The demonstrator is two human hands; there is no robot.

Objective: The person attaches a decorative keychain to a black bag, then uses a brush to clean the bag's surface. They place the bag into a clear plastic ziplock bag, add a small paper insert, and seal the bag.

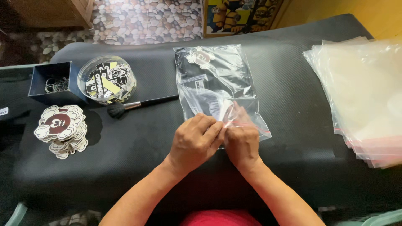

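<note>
A clear plastic zip bag (215,81) lies on the black padded table (138,142), with a folded dark garment and a cloud-shaped tag inside. My left hand (196,140) and my right hand (242,143) meet at the bag's near end. Both pinch its red-striped sealing edge between fingers and thumbs, knuckles close together. The bag's near corner is partly hidden under my fingers.
A stack of clear bags (362,96) lies at the right. At the left are a pile of cloud-shaped tags (62,129), a round clear tub of stickers (106,79), a dark blue box (52,83) and a brush (134,105).
</note>
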